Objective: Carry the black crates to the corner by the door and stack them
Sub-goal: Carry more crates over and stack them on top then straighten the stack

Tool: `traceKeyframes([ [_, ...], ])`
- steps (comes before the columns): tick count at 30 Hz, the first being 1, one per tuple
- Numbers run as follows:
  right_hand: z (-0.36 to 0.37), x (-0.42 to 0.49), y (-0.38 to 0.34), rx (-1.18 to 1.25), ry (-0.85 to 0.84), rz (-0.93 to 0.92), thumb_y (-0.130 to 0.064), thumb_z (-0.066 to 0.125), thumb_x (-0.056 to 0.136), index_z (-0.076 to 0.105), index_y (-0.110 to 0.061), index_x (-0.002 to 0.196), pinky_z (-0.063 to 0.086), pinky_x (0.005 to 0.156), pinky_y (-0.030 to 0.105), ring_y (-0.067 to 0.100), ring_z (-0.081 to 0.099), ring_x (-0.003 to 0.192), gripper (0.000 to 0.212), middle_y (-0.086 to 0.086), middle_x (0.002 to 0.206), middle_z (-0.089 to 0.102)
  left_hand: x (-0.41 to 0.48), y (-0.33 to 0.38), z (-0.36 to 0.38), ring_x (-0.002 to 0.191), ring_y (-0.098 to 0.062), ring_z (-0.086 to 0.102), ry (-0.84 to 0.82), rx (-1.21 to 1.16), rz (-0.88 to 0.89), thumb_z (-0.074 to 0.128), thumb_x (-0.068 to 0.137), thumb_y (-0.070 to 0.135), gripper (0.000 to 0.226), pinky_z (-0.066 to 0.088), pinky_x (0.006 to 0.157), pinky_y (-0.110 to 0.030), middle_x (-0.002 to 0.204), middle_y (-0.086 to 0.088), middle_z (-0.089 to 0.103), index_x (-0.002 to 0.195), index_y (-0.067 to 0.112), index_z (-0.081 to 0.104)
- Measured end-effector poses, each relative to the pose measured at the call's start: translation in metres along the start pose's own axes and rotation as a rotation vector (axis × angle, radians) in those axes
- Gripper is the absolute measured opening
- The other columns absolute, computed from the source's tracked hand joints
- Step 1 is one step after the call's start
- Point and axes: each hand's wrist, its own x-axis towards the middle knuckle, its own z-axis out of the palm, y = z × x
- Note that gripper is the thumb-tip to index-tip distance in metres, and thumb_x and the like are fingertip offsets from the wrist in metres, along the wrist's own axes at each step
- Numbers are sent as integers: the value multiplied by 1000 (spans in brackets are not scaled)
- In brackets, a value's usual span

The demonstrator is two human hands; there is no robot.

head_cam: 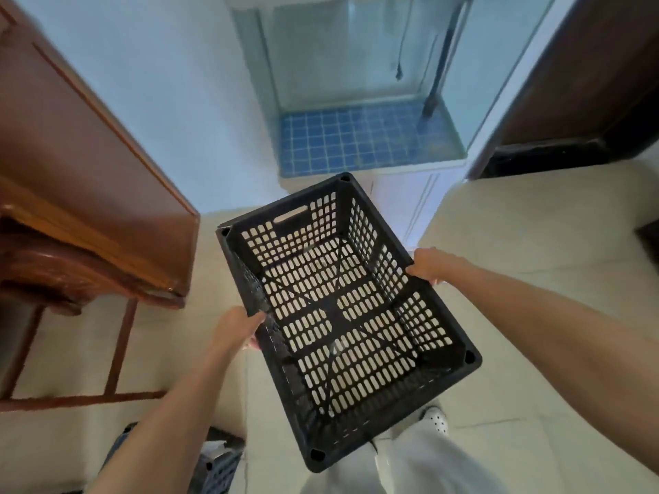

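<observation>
An empty black slotted crate [342, 315] hangs in the air in front of me, its long axis running away from me and tilted slightly to the right. My left hand [237, 328] grips the rim of its left long side. On the opposite long side, my right hand [433, 265] grips the rim. Through the slots I see the pale floor. Part of another dark crate [217, 465] shows at the bottom left, mostly hidden behind my left forearm.
A brown wooden table [89, 215] stands close on the left. Ahead a doorway opens onto a blue-tiled floor [360, 137]. A dark wooden door [588, 83] stands at the upper right. My legs and a white shoe [437, 420] are below the crate.
</observation>
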Motion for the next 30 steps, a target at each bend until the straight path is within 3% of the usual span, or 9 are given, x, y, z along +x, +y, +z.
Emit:
traceKeyframes([
  [3,16,-21,79,20,75,98,-33,45,98,51,-4,123,44,84,37,33,59,106,39,16,122,60,-8,51,43,68,-22,73,-56,113,71,53,96,33,32,58,74,-37,67,-9,74,84,4,61],
  [7,28,-56,187,37,117,251,-33,46,99,48,-7,129,45,85,39,32,58,110,40,13,125,58,-24,131,107,68,-23,73,-119,200,171,55,92,35,33,59,78,-41,63,-8,73,78,6,62],
  [11,32,-97,302,91,133,334,-35,46,98,55,-6,120,43,78,35,28,59,105,37,10,119,61,-53,219,180,48,-6,68,-189,309,292,55,90,34,28,49,58,-28,46,2,67,74,11,61],
  [16,29,-150,435,192,187,491,-34,46,97,58,-6,120,48,85,37,28,61,106,38,10,119,63,-98,334,274,43,-4,64,-256,380,462,57,92,32,27,42,44,-17,51,8,64,69,17,58],
  [19,25,-184,506,239,227,592,-35,49,96,59,-6,118,50,83,37,27,61,100,38,9,113,64,-124,397,324,44,-8,66,-302,419,532,56,89,31,28,45,50,-20,43,7,64,70,11,62],
  [23,17,-214,588,266,306,727,-33,55,91,62,-9,108,44,67,32,20,56,82,31,1,89,59,-145,474,387,52,-20,72,-361,381,584,57,86,23,21,59,69,-34,53,-3,71,78,5,64],
  [27,-7,-227,658,247,350,794,-33,57,90,62,-12,107,46,68,32,20,58,80,27,0,86,59,-153,554,442,50,-16,71,-357,415,680,60,86,23,18,50,53,-25,50,1,70,82,6,65],
  [30,-26,-223,710,254,384,864,-31,58,91,63,-12,108,45,64,32,20,59,77,27,0,79,58,-154,624,479,49,-15,71,-379,487,725,59,87,24,19,51,54,-26,51,-1,70,84,6,64],
])
